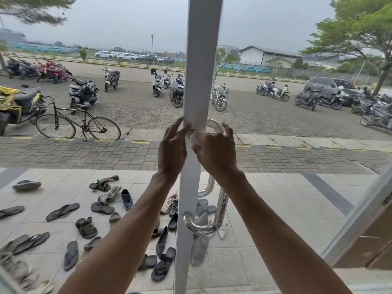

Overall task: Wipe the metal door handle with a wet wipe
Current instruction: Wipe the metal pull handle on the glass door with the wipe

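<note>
A polished metal door handle (pixel 222 206) runs vertically beside the white door frame (pixel 201 71), curving into the frame at its top and bottom. My right hand (pixel 216 151) is closed around a white wet wipe (pixel 196 140) pressed near the handle's upper mount. My left hand (pixel 172 147) is raised just left of the frame, fingers spread, its fingertips touching the frame edge and the wipe. The handle's upper stretch is hidden behind my right hand.
Glass doors stand on both sides of the frame. Outside, several sandals and shoes (pixel 101 206) lie scattered on the tiled porch. Beyond them are a bicycle (pixel 77 122), parked motorbikes (pixel 176 90) and a paved lot. A second frame (pixel 358 219) slants at right.
</note>
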Demonstrator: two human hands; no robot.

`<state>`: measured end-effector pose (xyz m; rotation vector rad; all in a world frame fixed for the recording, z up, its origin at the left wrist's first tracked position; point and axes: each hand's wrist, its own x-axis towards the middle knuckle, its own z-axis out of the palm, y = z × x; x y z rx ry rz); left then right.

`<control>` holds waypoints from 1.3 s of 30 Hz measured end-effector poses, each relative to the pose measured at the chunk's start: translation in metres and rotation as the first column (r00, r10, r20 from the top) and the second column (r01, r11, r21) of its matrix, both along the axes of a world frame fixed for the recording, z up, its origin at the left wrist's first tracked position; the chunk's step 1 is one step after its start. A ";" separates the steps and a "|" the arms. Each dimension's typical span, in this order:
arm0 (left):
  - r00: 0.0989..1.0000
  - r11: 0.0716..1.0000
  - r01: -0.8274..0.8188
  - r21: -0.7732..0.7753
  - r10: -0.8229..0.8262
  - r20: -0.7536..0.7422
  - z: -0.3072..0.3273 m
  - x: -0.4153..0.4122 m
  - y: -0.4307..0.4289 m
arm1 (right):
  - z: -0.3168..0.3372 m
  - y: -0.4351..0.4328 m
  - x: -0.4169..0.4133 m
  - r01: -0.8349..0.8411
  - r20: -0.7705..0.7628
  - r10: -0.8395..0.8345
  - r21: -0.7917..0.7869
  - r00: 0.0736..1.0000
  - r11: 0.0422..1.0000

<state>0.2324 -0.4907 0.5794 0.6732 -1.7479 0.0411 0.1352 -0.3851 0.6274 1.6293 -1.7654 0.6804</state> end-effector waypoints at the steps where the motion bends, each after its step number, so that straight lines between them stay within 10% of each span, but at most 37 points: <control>1: 1.000 1.000 0.011 -0.004 -0.011 0.006 -0.005 0.001 -0.002 | 0.001 -0.004 0.005 -0.010 0.014 0.010 0.004 1.000 1.000; 39: 0.991 0.996 -0.026 0.082 0.036 -0.131 -0.011 -0.019 0.018 | -0.001 0.004 -0.010 -0.113 -0.042 0.112 -0.024 0.993 0.993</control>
